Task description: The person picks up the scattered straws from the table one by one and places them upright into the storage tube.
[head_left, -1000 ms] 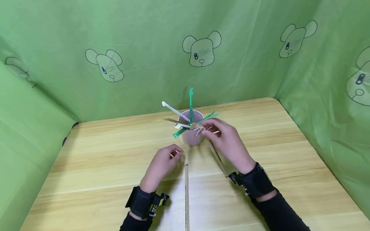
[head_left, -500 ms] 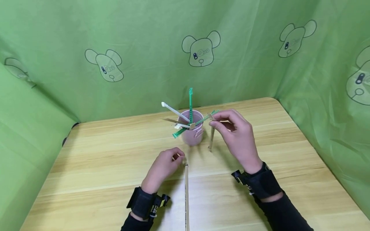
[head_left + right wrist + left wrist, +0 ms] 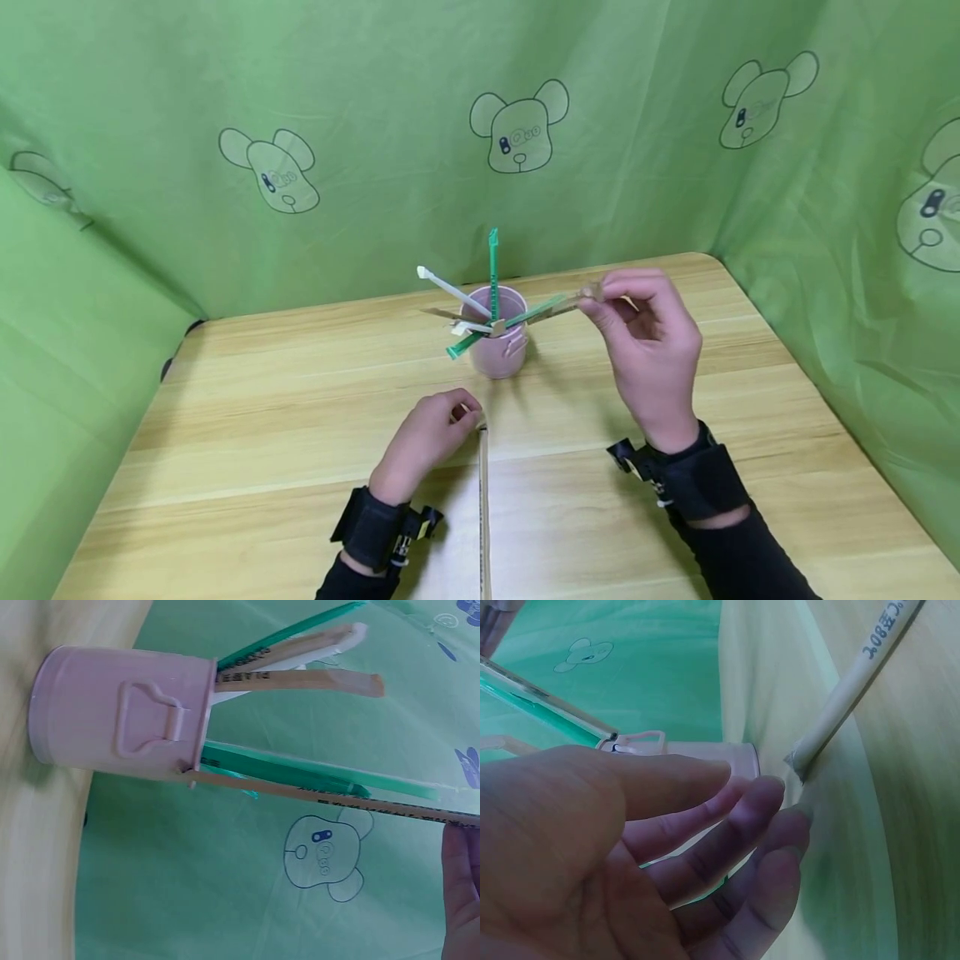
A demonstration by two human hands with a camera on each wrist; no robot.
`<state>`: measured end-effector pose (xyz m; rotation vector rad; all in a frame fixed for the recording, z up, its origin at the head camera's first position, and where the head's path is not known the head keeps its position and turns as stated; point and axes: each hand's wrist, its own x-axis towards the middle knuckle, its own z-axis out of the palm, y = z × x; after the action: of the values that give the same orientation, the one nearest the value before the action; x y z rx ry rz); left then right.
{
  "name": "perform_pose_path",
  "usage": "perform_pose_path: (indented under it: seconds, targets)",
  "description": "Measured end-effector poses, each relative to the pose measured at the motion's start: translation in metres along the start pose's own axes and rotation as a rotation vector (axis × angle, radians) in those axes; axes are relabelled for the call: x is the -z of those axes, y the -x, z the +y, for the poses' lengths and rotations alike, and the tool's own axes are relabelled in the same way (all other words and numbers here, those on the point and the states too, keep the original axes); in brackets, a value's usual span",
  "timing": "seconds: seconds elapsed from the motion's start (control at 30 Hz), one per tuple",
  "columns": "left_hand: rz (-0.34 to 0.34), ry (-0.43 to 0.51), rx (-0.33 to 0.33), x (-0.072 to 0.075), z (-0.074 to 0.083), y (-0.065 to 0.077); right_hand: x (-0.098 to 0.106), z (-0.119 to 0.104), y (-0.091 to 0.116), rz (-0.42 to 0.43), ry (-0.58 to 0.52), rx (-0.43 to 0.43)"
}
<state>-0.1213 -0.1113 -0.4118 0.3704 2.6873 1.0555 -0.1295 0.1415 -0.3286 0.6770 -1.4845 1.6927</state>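
Observation:
My right hand (image 3: 654, 346) pinches the upper end of a brown paper-wrapped straw (image 3: 557, 311) between thumb and fingers. In the right wrist view this straw (image 3: 322, 797) slants, its lower end at the rim of the small pink bucket (image 3: 82, 705). Green, white and brown wrapped straws fan out of the bucket (image 3: 497, 358). My left hand (image 3: 427, 433) hovers by the far end of another brown wrapped straw (image 3: 484, 517), which lies on the table. In the left wrist view its fingers are loosely bent, with a gap between the fingertips and that straw (image 3: 832, 712).
The wooden table (image 3: 247, 400) ends against a green curtain (image 3: 390, 125) printed with bear heads, which closes in the back and both sides. A band with a small camera (image 3: 375, 529) sits on the left wrist, another band (image 3: 693, 483) on the right.
My right hand has moved right and toward me from the bucket, the held straw swinging from hanging down to slanting into line with the rim. My left hand has edged nearer the table straw's end.

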Motion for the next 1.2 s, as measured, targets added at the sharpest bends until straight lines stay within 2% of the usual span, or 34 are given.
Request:
perform_pose_path:
  seconds: [0.2, 0.43, 0.63, 0.93, 1.2]
  targets:
    - [-0.02, 0.006, 0.003, -0.001, 0.002, 0.001, -0.001, -0.003, -0.001, 0.076, -0.073, 0.032]
    - [-0.043, 0.002, 0.002, -0.003, 0.002, 0.001, -0.002, 0.004, 0.003, -0.013, -0.055, -0.022]
    - [-0.049, 0.009, 0.0, -0.004, 0.003, 0.002, -0.003, 0.019, 0.009, -0.1, 0.073, -0.129]
    - [-0.006, 0.011, 0.034, -0.008, 0.003, 0.003, 0.003, 0.053, 0.025, -0.283, 0.375, -0.249]
    - [-0.004, 0.028, 0.07, -0.012, 0.004, 0.002, 0.004, 0.064, 0.031, -0.39, 0.452, -0.282]
